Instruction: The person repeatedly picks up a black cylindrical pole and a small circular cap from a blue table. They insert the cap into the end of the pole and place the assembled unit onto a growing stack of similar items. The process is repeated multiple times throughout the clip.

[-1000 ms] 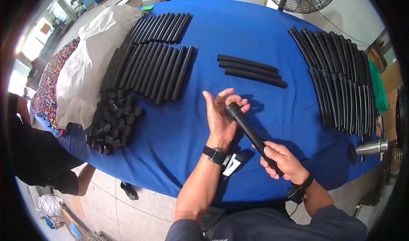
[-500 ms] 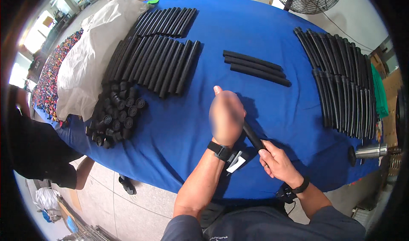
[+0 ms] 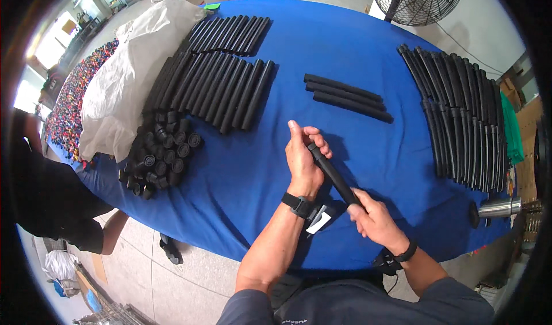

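My right hand (image 3: 376,218) is wrapped round the lower part of a black tube (image 3: 338,178), which slants up and to the left over the blue-covered table. At its upper end the tube has a wider cap-like collar, close against the palm of my left hand (image 3: 305,155). That hand is open, its thumb raised and its fingers loosely curved beyond the tube's end; whether the palm touches it I cannot tell. Ahead of my hands lie three loose black tubes (image 3: 352,99) side by side. A heap of round black caps (image 3: 167,152) sits to the left.
Rows of black tubes (image 3: 230,92) lie at the left beside a white plastic sheet (image 3: 123,77) and a multicoloured heap (image 3: 75,100). More black tubes (image 3: 460,118) with narrower ends fill the right side, near a metal cylinder (image 3: 499,207). Another person's arm (image 3: 115,233) is at the left edge.
The left hand, blurred over the tube's upper end before, is now sharper and drawn back a little, leaving that end visible. The right hand keeps its hold on the tube.
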A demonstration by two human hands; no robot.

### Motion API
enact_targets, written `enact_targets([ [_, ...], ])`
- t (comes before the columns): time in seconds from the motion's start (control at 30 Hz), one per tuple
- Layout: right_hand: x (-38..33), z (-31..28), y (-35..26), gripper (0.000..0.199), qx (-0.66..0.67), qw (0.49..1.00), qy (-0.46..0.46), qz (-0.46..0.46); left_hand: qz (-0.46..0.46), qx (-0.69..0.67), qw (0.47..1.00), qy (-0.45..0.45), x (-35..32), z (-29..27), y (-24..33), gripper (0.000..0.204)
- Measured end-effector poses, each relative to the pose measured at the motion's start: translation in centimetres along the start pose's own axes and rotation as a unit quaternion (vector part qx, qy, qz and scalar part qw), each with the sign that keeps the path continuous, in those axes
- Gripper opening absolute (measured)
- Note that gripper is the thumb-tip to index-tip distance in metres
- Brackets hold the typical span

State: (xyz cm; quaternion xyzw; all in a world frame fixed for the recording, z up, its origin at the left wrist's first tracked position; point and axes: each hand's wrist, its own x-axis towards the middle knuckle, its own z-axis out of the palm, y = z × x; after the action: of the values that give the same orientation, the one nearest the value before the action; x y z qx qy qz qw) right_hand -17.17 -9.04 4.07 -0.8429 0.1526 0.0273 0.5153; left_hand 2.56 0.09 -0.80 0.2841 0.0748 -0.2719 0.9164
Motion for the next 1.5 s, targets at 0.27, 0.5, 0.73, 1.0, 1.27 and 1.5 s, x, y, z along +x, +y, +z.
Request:
enact_targets([
  [0.27,-0.2,-2.2,-1.0,0.041,0.074,0.982,-0.090,0.148,-0.072,-0.121,0.989,-0.036,0.1,0.4,0.2,0.065],
  [0.5,-0.7,-0.3,-0.4,0.039,0.023,0.993,-0.064,0.093,-0.051,-0.061,0.997,0.006,-0.2,0.0,-0.1,0.059],
  [0.73,-1.0,-0.5,0.1,0.043,-0.018,0.995,-0.036,0.096,-0.061,-0.049,0.997,0.003,-0.1,0.3,-0.5,0.057],
  [1.0,-0.7,-2.9,0.2,0.041,-0.023,0.998,-0.034,0.037,-0.049,-0.058,0.997,-0.020,-0.1,0.7,-0.1,0.054],
  [1.27,0.4,-1.3,1.0,0.035,0.059,0.997,-0.015,-0.037,-0.080,-0.078,0.990,-0.088,2.6,-1.8,1.2,0.048],
  [1.5,0.3,-0.7,2.5,0.036,0.151,0.985,-0.076,0.035,-0.097,-0.098,0.989,-0.052,1.4,0.4,-0.2,0.049],
])
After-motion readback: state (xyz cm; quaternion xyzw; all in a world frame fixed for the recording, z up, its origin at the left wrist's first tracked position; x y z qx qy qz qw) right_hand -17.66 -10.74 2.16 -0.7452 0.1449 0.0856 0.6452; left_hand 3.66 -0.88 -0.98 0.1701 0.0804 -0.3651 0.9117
